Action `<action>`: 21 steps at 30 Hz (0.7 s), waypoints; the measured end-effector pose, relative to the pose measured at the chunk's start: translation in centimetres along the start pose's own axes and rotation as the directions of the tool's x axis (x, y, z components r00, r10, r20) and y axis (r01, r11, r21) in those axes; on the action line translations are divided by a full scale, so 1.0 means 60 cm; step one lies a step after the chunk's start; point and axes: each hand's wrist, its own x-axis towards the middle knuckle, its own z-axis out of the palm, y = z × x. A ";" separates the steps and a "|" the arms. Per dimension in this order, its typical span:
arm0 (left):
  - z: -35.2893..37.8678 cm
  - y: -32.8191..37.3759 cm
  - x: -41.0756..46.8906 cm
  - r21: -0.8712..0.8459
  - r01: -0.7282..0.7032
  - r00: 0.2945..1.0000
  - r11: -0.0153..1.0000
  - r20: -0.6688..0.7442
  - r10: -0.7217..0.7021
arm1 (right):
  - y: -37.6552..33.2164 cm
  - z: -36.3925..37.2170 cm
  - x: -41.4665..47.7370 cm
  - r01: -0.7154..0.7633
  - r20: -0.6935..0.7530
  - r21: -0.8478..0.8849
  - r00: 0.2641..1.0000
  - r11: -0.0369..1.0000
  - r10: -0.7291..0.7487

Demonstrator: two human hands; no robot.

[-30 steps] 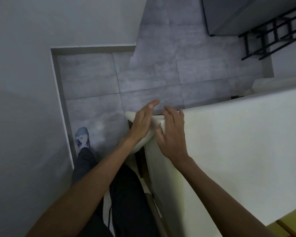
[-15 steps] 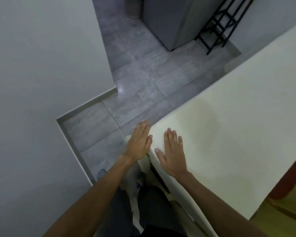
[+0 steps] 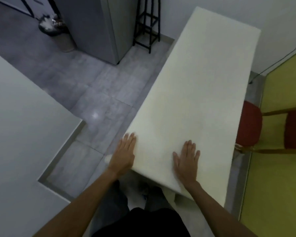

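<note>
2 hands lay at the near end of a long cream foam slab point(image 3: 195, 100), which stretched away from the person above the grey tiled floor point(image 3: 109, 86); the left hand point(image 3: 124, 154) pressed against the slab's left edge, fingers straight and together, gripping nothing; the right hand point(image 3: 186, 161) rested flat on its top, fingers straight and slightly spread. A red chair point(image 3: 249, 125) stood just beside the slab's right side; a black rack point(image 3: 147, 23) stood near its far end.
</note>
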 end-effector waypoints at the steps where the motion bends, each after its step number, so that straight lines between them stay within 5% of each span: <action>1: -0.001 0.016 0.020 0.004 -0.090 0.995 0.996 0.030 0.090 | -0.037 0.014 -0.001 0.052 -0.003 0.008 0.999 0.999 -0.052; 4: 0.014 0.037 0.073 0.052 -0.258 0.959 0.965 0.134 0.249 | -0.130 0.054 0.004 0.117 0.003 0.013 0.993 0.993 -0.117; 9: 0.017 -0.032 0.120 0.105 -0.426 0.889 0.898 0.232 0.395 | -0.189 0.083 0.000 -0.190 -0.103 -0.028 0.977 0.981 0.186; 14: -0.025 -0.109 0.145 0.067 -0.505 0.841 0.861 0.262 0.473 | -0.277 0.095 0.007 -0.635 -0.157 0.047 0.758 0.771 0.633; 17: -0.057 -0.162 0.166 0.092 -0.608 0.766 0.788 0.326 0.553 | -0.335 0.098 0.013 -0.741 -0.154 0.115 0.645 0.662 0.749; 21: -0.077 -0.198 0.220 0.084 -0.782 0.592 0.618 0.412 0.693 | -0.416 0.113 0.034 -0.767 -0.134 0.150 0.609 0.623 0.782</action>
